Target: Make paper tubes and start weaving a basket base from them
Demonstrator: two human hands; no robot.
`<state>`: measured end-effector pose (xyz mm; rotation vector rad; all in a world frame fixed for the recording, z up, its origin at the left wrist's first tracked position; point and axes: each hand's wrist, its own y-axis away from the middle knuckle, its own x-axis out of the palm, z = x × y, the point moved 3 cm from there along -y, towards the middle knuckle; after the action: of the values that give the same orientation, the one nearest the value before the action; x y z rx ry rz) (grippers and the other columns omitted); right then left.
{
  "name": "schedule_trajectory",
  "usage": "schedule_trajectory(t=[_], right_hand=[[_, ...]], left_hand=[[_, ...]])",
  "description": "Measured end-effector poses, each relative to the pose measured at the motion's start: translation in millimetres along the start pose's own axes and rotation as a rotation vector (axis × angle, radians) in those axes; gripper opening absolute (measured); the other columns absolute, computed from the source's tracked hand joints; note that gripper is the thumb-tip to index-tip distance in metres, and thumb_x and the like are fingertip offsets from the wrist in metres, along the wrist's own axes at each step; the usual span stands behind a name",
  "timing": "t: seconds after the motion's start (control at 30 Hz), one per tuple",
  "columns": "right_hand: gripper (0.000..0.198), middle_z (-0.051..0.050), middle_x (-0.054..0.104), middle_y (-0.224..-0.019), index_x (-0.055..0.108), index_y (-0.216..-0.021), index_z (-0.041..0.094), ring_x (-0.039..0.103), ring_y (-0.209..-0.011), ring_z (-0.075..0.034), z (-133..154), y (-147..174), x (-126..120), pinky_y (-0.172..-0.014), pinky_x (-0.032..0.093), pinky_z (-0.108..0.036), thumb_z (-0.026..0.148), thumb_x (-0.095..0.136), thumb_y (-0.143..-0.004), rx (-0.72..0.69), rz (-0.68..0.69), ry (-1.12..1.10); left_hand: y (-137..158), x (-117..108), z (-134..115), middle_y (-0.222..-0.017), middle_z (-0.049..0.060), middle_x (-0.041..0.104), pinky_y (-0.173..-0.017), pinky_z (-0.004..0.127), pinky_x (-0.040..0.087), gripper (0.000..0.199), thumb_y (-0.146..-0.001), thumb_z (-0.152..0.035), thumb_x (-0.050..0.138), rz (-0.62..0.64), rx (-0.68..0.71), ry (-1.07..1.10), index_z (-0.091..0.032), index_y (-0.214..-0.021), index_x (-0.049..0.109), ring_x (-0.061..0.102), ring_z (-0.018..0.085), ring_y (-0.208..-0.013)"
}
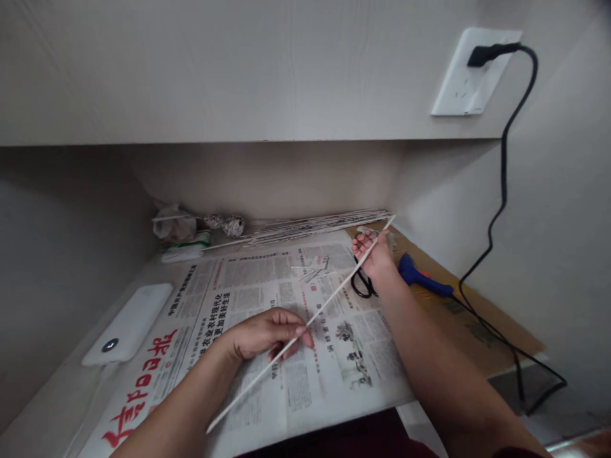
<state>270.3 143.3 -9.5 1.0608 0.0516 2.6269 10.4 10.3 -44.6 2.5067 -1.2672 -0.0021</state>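
A long, thin pale stick (342, 284), which looks like rolled paper, slants across the newspaper from lower left to upper right. Near its middle, my left hand (270, 334) pinches it between thumb and fingers. Toward the far end, my right hand (377, 254) is turned palm up with curled fingers, and the stick runs along its thumb side. Black scissor handles (363, 289) show just left of my right wrist; the blades are hidden. Small paper scraps (312, 270) lie on the newspaper (258, 292) between my hands and the back wall.
Several similar sticks (315, 224) lie bundled along the back. A blue glue gun (427, 280) rests on cardboard (458, 312) at right, its black cord (503, 172) rising to a wall socket (461, 89). A white power bank (128, 324) and crumpled plastic (174, 222) are at left.
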Motion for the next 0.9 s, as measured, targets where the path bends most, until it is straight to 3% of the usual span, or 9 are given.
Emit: schedule_trajectory(t=[0.17, 0.27, 0.43, 0.57, 0.67, 0.77, 0.83, 0.9], right_hand=[[0.055, -0.003, 0.065, -0.068, 0.056, -0.090, 0.021, 0.063, -0.057, -0.015, -22, 6, 9, -0.053, 0.050, -0.027, 0.063, 0.020, -0.093, -0.039, 0.069, 0.210], [0.049, 0.000, 0.061, -0.061, 0.057, -0.087, 0.020, 0.055, -0.047, -0.012, -37, 7, 12, -0.045, 0.043, -0.024, 0.063, 0.034, -0.091, -0.156, 0.091, 0.392], [0.042, 0.000, 0.057, -0.059, 0.060, -0.075, 0.021, 0.052, -0.049, -0.013, -55, 14, 13, -0.050, 0.041, -0.025, 0.059, 0.046, -0.086, -0.382, 0.199, 0.715], [0.036, -0.002, 0.063, -0.066, 0.061, -0.077, 0.023, 0.058, -0.064, -0.016, -57, 27, 19, -0.063, 0.040, -0.026, 0.048, 0.039, -0.093, -0.595, 0.357, 1.086], [0.034, -0.003, 0.064, -0.068, 0.059, -0.078, 0.023, 0.058, -0.066, -0.017, -59, 36, 26, -0.064, 0.037, -0.026, 0.043, 0.038, -0.095, -0.677, 0.482, 1.282], [0.034, -0.002, 0.060, -0.066, 0.056, -0.073, 0.023, 0.053, -0.061, -0.016, -64, 39, 29, -0.060, 0.032, -0.026, 0.040, 0.038, -0.095, -0.698, 0.570, 1.420], [0.033, -0.002, 0.059, -0.064, 0.054, -0.070, 0.022, 0.051, -0.061, -0.016, -67, 40, 30, -0.060, 0.030, -0.027, 0.039, 0.039, -0.095, -0.713, 0.593, 1.492], [0.032, -0.002, 0.059, -0.064, 0.054, -0.070, 0.022, 0.051, -0.064, -0.017, -69, 39, 30, -0.061, 0.029, -0.027, 0.037, 0.040, -0.094, -0.740, 0.601, 1.535]], left_hand=[[-1, -10, -20, -0.059, -0.002, 0.048, -0.047, 0.018, 0.040, 0.038, -0.084, -0.047, 0.058, -0.383, 0.188, 0.115, -0.014, -0.099, 0.069, 0.045, 0.008, -0.049], [-4, -19, -42, -0.065, -0.001, 0.051, -0.050, 0.022, 0.045, 0.040, -0.079, -0.045, 0.064, -0.511, 0.155, 0.057, -0.017, -0.107, 0.067, 0.051, 0.010, -0.053], [-30, -65, -81, -0.052, -0.004, 0.048, -0.045, 0.019, 0.035, 0.022, -0.080, -0.030, 0.059, -0.746, 0.172, -0.488, -0.016, -0.092, 0.071, 0.046, 0.010, -0.046], [-68, -104, -102, -0.055, 0.001, 0.059, -0.059, 0.023, 0.039, 0.014, -0.077, -0.019, 0.059, -0.928, 0.206, -0.907, -0.017, -0.069, 0.071, 0.054, 0.015, -0.059], [-93, -126, -113, -0.077, 0.007, 0.069, -0.074, 0.026, 0.041, 0.012, -0.073, -0.013, 0.062, -1.003, 0.226, -0.926, -0.018, -0.077, 0.073, 0.061, 0.021, -0.078], [-97, -149, -118, -0.092, 0.010, 0.069, -0.085, 0.027, 0.040, 0.017, -0.069, -0.010, 0.064, -1.099, 0.234, -0.898, -0.019, -0.083, 0.071, 0.059, 0.024, -0.096], [-85, -167, -115, -0.091, 0.010, 0.068, -0.088, 0.026, 0.039, 0.013, -0.071, -0.008, 0.061, -1.155, 0.221, -0.853, -0.018, -0.078, 0.067, 0.058, 0.024, -0.100], [-62, -185, -105, -0.076, 0.009, 0.064, -0.086, 0.028, 0.039, 0.013, -0.073, -0.006, 0.059, -1.198, 0.186, -0.782, -0.017, -0.065, 0.059, 0.058, 0.024, -0.096]])
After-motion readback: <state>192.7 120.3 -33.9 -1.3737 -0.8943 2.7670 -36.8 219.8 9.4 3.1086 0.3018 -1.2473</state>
